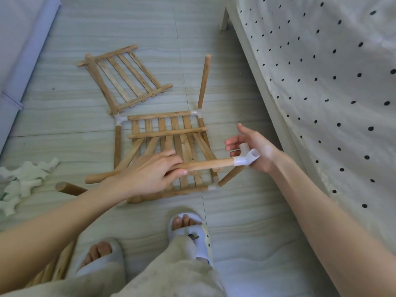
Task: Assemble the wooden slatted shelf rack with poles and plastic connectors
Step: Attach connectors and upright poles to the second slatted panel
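My left hand [154,172] grips a wooden pole [210,165] held level above the floor. A white plastic connector [246,158] caps the pole's right end, and my right hand [255,146] cups it from behind with fingers spread. Below lies the partly built rack [171,129]: slatted shelves joined by white corner connectors [120,120], with one pole [204,80] pointing away at the far right corner. A separate slatted shelf panel [126,78] lies flat further back.
A pile of loose white connectors [23,179] lies at the left on the tiled floor. A loose pole end [68,188] shows by my left forearm. A bed with a dotted cover [321,71] borders the right. My slippered feet [190,232] stand below.
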`<action>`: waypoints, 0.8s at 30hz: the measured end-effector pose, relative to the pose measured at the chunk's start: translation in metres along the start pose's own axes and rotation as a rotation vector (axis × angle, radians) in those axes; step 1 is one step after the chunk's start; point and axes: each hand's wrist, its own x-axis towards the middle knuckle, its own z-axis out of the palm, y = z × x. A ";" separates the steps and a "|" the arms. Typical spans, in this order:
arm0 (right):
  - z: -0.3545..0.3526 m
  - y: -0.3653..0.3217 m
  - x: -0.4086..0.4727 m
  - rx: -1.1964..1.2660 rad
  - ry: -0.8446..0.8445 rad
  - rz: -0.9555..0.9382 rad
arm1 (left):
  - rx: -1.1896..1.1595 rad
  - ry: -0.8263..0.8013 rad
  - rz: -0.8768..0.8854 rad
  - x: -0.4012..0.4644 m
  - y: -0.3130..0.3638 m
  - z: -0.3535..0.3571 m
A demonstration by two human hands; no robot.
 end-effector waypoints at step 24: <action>0.018 0.005 0.008 0.066 0.033 -0.043 | -0.201 0.037 0.013 0.010 0.003 0.008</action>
